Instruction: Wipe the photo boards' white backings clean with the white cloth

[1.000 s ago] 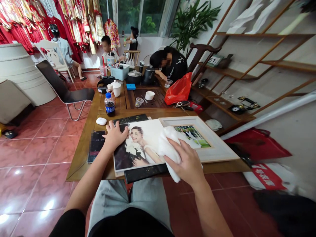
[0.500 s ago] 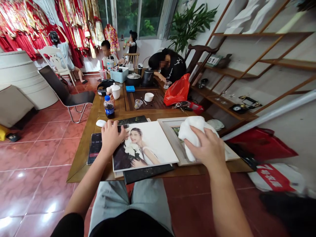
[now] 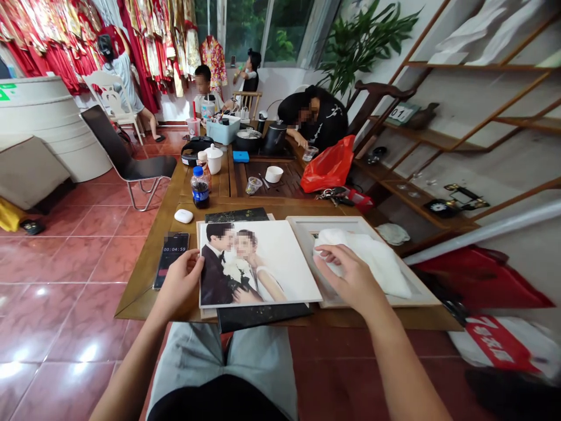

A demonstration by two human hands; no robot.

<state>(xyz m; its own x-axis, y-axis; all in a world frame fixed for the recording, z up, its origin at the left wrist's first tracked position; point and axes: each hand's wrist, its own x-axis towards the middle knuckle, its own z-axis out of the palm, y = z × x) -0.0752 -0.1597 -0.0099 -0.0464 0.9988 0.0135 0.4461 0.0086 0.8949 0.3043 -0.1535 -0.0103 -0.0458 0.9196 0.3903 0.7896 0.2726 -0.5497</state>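
A wedding photo panel (image 3: 289, 257) lies flat in front of me, its print showing a couple. My left hand (image 3: 182, 280) is at the panel's left edge, fingers curled and thumb against the edge. My right hand (image 3: 350, 275) hovers near the panel's upper right side, fingers bent and apart, holding nothing. A white cloth (image 3: 385, 272) lies to the right, partly behind that hand, on a pale framed picture (image 3: 302, 228). Beneath the panel, a black board (image 3: 263, 316) sticks out at front and back.
On the wooden table (image 3: 144, 301), a phone (image 3: 172, 257) with a running timer, a white case (image 3: 183, 216) and a cola bottle (image 3: 200, 190) sit at left. Farther back are a white bowl (image 3: 274, 174) and a red plastic bag (image 3: 328, 166). A person (image 3: 324, 114) leans over the far end.
My right hand has let go of the white cloth, now spread on the framed picture, and moved left. My left hand has drawn back from the photo's top left to its left edge.
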